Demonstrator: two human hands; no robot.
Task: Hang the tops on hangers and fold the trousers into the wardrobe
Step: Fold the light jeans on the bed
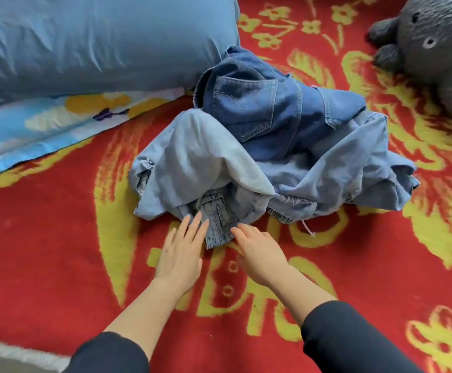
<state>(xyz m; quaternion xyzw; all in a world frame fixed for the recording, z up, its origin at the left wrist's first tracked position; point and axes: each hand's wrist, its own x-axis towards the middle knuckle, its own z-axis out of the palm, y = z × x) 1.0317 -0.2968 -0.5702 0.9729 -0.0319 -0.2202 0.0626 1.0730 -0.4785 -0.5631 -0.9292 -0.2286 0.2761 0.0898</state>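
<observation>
I am reaching with my left hand point(181, 254) and right hand point(260, 251) to the near edge of a heap of denim clothes point(286, 170) that is lying in the middle of a red blanket point(58, 251) with a yellow pattern. Both hands are lying flat and wide, fingers straight, gripping nothing. My left fingertips are touching a washed-out waistband point(219, 219) that is poking out from under the heap, and my right fingertips are resting at its other side. Dark jeans point(260, 114), back pocket up, are sitting on top of a pale denim garment point(200, 157). A blue pillow point(98, 41) is lying on a patterned sheet point(44, 125) to the far left, touching the heap. A grey plush toy point(435, 49) is sitting well apart at the far right. My black sleeves point(354, 337) are showing at the bottom.
</observation>
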